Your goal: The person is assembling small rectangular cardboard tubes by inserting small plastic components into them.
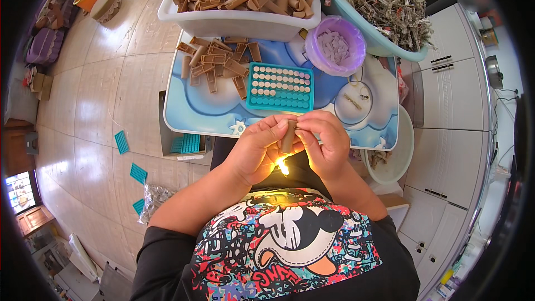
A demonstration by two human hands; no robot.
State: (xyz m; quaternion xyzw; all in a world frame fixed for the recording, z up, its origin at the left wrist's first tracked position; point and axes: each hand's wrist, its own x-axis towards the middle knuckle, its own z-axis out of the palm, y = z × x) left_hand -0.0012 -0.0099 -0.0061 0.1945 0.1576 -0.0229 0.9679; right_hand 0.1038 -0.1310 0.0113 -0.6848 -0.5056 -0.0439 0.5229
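Observation:
Close to my body, just beyond the table's front edge, both hands hold a brown plastic casing (288, 137), roughly upright. My left hand (255, 147) pinches it from the left, thumb near its upper end. From the other side, my right hand (325, 144) grips it with thumb and fingers. A bright yellow light (282, 166) glows below the casing; its source is too bright to make out. Right beyond my hands lies a teal tray (281, 105) with rows of small whitish round pieces, its nearest rows showing bare teal sockets.
Loose brown casings (214, 61) are heaped on the blue patterned table (209, 114). Behind them stands a white bin (234, 25) full of casings. A purple bucket (356, 58), a large pale-green tub (384, 50) of tangled wiry pieces and a small wiry piece (354, 101) are right.

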